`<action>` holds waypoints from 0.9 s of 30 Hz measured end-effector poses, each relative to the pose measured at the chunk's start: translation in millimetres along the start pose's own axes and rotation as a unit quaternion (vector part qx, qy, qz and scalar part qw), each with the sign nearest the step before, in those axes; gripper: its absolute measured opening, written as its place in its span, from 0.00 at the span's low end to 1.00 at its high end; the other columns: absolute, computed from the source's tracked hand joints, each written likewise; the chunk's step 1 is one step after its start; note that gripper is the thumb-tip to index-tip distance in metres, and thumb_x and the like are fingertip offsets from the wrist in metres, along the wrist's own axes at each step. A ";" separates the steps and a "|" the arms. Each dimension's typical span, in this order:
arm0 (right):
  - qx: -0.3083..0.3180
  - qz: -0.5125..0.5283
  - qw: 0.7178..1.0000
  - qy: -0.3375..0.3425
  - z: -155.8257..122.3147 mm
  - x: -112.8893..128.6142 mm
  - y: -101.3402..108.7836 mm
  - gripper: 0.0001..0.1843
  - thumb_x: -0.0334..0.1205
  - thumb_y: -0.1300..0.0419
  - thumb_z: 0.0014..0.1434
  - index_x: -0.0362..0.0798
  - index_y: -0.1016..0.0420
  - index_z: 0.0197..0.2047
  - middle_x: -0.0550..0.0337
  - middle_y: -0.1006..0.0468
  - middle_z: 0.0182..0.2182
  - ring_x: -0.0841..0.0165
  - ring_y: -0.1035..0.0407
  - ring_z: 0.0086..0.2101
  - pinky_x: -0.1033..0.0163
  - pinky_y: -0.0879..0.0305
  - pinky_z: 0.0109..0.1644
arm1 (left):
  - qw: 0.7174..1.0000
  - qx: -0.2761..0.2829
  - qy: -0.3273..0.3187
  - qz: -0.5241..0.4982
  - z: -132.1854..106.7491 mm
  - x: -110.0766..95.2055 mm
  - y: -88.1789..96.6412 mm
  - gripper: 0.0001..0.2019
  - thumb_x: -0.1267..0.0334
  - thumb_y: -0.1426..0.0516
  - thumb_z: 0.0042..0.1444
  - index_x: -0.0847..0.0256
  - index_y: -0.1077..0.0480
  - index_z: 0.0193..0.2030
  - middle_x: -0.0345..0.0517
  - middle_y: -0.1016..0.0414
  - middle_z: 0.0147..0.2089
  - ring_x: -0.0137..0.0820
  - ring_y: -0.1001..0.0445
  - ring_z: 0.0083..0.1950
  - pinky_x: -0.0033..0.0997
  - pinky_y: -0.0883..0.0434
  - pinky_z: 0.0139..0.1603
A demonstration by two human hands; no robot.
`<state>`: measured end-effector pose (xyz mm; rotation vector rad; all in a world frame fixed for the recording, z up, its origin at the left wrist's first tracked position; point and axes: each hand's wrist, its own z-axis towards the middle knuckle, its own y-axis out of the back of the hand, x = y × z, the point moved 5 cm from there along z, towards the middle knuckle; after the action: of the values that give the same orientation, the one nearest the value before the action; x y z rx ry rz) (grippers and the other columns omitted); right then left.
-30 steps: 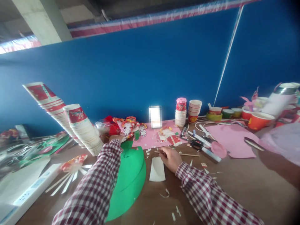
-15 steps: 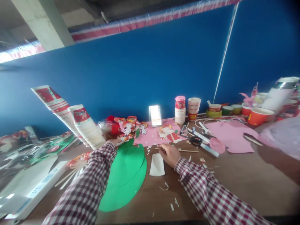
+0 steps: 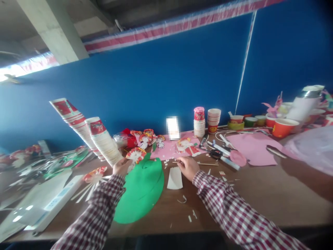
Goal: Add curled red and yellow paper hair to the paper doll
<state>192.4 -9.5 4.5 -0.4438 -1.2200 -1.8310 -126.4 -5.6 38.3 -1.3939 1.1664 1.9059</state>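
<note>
My left hand [image 3: 121, 167] is closed on the edge of a fan-shaped paper cutout [image 3: 136, 155] with a red and yellow rim and pale middle. The cutout is tilted up above a large green paper piece [image 3: 142, 196]. My right hand [image 3: 188, 167] has its fingers bent together just behind a white paper piece [image 3: 175, 178]. A thin wooden stick [image 3: 209, 164] passes at those fingers; whether they grip it is unclear. Small white paper scraps [image 3: 167, 161] lie between the hands.
Tall stacks of paper cups [image 3: 102, 140] lean at the left, beside a white power strip [image 3: 56, 203]. Decorated cutouts [image 3: 145, 137] lie on pink paper [image 3: 169, 147]. Black-handled scissors [image 3: 216, 153] and markers are right of my right hand. Farther right stand an orange cup [image 3: 284, 127] and a thermos [image 3: 304, 104].
My left hand has drawn back slightly and raised the cutout, so its face now shows. My right hand stays nearly in place. The view has shifted a little.
</note>
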 end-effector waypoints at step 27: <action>-0.027 0.357 0.930 -0.082 8.2 12.6 -2.2 0.18 0.36 0.43 0.47 0.48 0.40 0.43 0.63 0.31 0.29 0.70 0.33 0.31 0.62 0.35 0.39 | 0.904 0.168 0.050 -0.389 -99.0 -18.1 -162.4 0.20 0.63 0.36 0.33 0.66 0.32 0.36 0.45 0.24 0.29 0.28 0.27 0.24 0.26 0.31 0.26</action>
<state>182.3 -7.8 15.6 -0.9475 -0.9365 -1.2126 58.2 -6.7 -11.1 -1.4663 0.7487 1.0306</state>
